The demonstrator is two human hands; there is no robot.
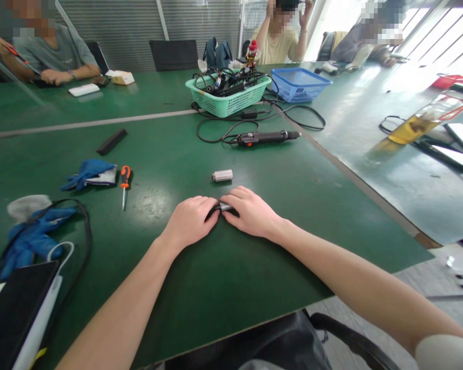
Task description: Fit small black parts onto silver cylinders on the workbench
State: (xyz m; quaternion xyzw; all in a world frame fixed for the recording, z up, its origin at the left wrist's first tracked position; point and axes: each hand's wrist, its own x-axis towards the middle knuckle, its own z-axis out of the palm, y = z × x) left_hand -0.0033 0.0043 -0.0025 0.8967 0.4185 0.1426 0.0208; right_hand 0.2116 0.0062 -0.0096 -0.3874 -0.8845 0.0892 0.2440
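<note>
My left hand [192, 220] and my right hand [251, 211] meet above the green table. Between them is a slim dark rod with a metallic middle [224, 206], mostly hidden in my fingers. The left fingers wrap round its black end, and the right fingers close on its silver-grey part. Just beyond my hands lies a short silver cylinder [222, 176] on its side. Farther back is a black electric screwdriver [268, 137] with its cable, its tip pointing right. To the left lies an orange-and-black hand screwdriver [125, 185].
Blue gloves [90, 173] and a phone [21, 308] lie on the left, near a black bar [111, 142]. A green basket [227, 100] full of cabled tools stands behind, beside a blue basket [299, 85]. A bottle [412, 126] leans at right. Other people sit across the table.
</note>
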